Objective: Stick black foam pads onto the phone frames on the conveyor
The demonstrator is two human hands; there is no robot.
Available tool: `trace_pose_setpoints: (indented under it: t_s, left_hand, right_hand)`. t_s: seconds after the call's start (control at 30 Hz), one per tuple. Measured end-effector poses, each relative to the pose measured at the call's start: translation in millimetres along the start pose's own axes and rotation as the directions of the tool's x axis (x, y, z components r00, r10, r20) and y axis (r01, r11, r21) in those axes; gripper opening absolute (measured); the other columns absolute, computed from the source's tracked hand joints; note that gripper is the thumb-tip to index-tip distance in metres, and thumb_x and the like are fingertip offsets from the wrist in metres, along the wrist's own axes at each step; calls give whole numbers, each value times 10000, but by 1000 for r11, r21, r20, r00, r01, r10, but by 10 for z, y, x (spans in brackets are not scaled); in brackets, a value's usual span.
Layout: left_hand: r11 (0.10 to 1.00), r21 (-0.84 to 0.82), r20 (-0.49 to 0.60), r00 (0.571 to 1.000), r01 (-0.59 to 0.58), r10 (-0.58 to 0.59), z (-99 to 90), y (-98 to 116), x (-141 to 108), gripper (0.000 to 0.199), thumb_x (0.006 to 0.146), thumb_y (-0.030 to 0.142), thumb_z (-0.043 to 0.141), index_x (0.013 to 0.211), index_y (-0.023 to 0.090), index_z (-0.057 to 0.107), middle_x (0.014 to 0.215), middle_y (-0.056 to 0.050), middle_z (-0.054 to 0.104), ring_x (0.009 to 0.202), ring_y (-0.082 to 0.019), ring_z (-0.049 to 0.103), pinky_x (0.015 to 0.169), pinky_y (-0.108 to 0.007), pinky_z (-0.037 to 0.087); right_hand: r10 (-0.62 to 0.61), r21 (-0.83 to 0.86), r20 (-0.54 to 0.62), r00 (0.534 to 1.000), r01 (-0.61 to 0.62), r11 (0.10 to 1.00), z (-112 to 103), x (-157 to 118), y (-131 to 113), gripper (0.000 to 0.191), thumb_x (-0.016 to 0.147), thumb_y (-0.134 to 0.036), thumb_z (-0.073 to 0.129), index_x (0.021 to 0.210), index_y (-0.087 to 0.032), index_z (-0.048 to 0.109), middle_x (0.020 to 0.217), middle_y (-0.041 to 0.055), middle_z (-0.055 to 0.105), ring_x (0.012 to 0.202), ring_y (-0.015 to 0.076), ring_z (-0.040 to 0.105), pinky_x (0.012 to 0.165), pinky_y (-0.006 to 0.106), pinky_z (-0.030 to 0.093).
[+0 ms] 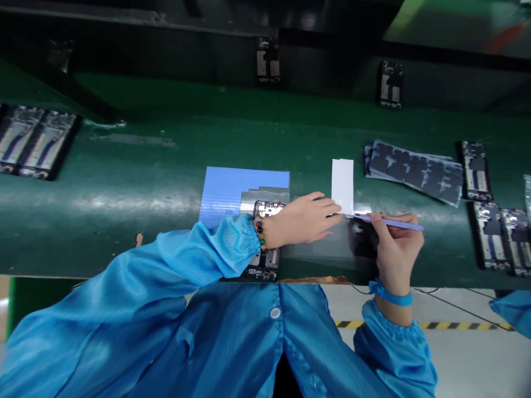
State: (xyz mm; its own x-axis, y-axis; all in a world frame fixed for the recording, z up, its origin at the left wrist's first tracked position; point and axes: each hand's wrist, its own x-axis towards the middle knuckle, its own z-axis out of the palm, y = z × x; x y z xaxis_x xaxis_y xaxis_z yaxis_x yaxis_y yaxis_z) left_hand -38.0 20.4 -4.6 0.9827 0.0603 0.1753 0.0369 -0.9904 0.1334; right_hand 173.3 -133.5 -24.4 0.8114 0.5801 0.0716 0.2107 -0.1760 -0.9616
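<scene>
I'm pinching a tool (404, 224) in my right hand (396, 243) at two o'clock, its tip lying at the near end of a strip (342, 185) at one o'clock. My left hand (301, 221), fingers spread, is reaching the strip. A phone (265, 269) is lying under my left wrist.

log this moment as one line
left hand: at lower end of white strip | right hand: holding light-blue tool, tip near strip | nearby: open device
</scene>
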Motion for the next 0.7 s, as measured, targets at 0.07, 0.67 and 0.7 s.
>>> trace_pose_setpoints:
  t_s: [0.07,0.67,0.7]
  left_hand:
    - [1000,3,-1,1000,-2,2,10,19,0,349,1153,415,625,1424,213,710,1512,-108,727,1407,-256,657,1181,-410,431]
    - [950,-310,9,999,48,-47,-276,-715,300,222,1141,361,633,1171,213,796,1226,-99,805,1176,-278,705,1067,-439,458]
    - [955,-296,4,1000,2,-1,-217,-658,300,220,1143,342,621,1157,216,800,1235,-99,803,1182,-275,707,1075,-442,464]
  right_hand:
    - [16,17,8,1000,-17,1000,-4,4,-10,513,759,-529,1026,875,-222,632,919,7,750,919,219,806,944,388,663]
    - [95,130,-73,993,-85,988,79,4,46,514,746,-479,1029,853,-235,589,928,19,801,891,223,827,1041,474,659]
    - [98,115,-70,993,-90,989,88,4,33,508,755,-484,1025,851,-232,595,932,19,801,894,218,823,1030,459,657]
